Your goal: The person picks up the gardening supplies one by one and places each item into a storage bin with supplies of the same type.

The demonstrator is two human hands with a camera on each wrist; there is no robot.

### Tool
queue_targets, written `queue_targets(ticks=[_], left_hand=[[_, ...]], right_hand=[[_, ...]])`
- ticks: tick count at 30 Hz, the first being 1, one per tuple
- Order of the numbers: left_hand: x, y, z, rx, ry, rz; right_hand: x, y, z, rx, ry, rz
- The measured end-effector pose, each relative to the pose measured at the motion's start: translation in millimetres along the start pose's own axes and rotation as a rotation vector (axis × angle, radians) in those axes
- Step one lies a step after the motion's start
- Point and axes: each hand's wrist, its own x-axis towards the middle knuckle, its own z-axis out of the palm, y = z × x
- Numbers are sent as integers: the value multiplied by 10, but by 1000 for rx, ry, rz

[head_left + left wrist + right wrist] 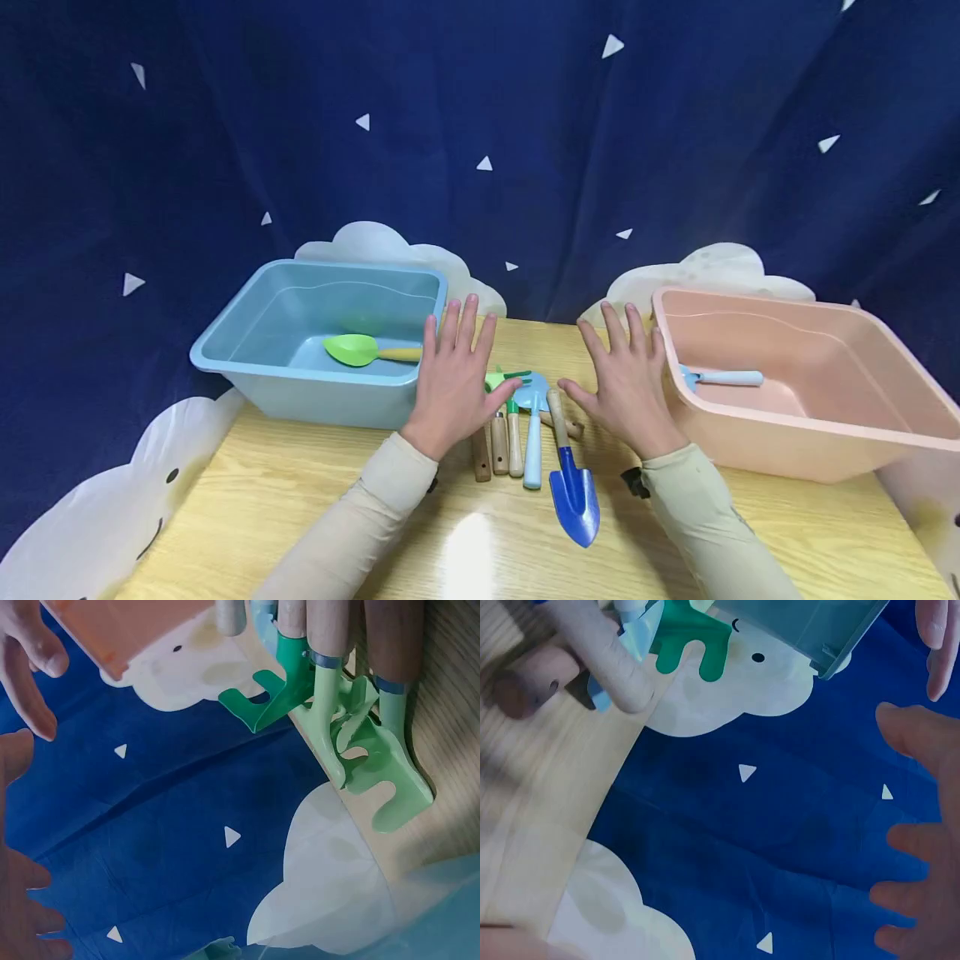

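Both hands hover with fingers spread and nothing in them. In the head view, my left hand (455, 383) is beside the blue tub and left of a row of garden tools; my right hand (628, 387) is just left of the pink tub. Between them lie a blue trowel (574, 497) with a wooden handle, a light blue shovel (532, 442), and a dark green rake (292, 682) beside light green fork-like tools (390, 776), all with wooden handles. One wooden handle (536, 682) lies crosswise beneath the trowel's handle.
At left stands the blue tub (262, 367), holding a lime green trowel (352, 350) with a yellow handle. The pink tub (780, 433) at right holds a light blue tool (727, 378). Behind the wooden table (300, 492) hangs a dark blue curtain (525, 108).
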Motion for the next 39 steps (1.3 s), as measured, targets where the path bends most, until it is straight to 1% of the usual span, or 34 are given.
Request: queue_targets(ticks=[5,7,11,14,19,27,32,35,39], left_hand=[[30,35,16,-18,28,9],[27,39,27,-42,57,28],[0,30,39,-93,147,80],[-22,11,40,-112,207,99],[-34,-12,23,-139,244,129],[-27,-27,-2,-168,243,153],[-41,-16,9,-191,242,146],[-35,28,33,-208,224,137],[36,133,49,-227,208,143]], right_hand=[[15,-25,29,44,32,-35],[15,-34,33,70,50,-49],[0,-41,33,115,88,-65],[-1,-49,34,141,109,-81],[6,-56,32,167,146,-96],[3,-47,21,175,180,-103],[-6,-47,25,171,202,-109],[-15,-44,27,163,218,-112],[-29,-28,17,156,247,-110]])
